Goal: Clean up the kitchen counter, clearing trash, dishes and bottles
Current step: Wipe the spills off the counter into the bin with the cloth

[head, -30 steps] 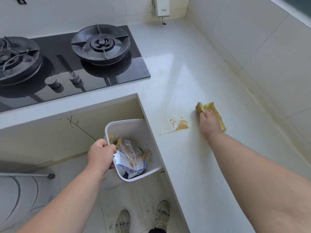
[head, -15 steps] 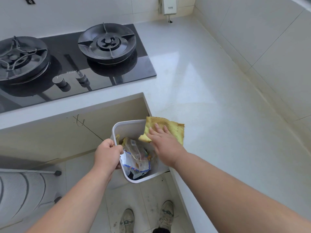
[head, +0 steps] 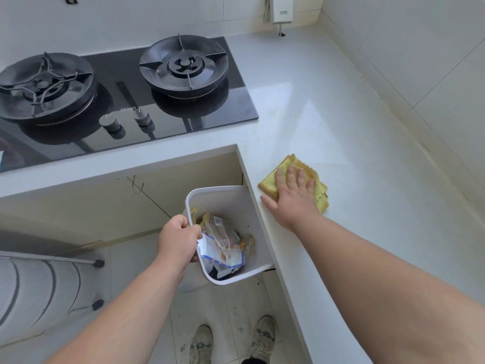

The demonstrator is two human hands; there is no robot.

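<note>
White bin held against counter edge, left hand clenched on rim; crumpled wrappers inside (mostly plastic). Right hand flat, fingers spread, pressing yellow cloth beside bin.

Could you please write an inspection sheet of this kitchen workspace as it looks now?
Surface: white counter looks clean around the cloth; no spill visible.
Job's things: yellow cloth lies flat on the counter near its edge; white trash bin held against the counter edge, with wrappers inside.
Clutter: nothing seen on the counter.
Hands: left hand grips the bin's rim; right hand presses flat on the cloth, fingers spread.
Cables: nothing seen.
Surroundings: black gas stove with two burners, tiled walls, white wall unit, tiled floor, shoes.
</note>
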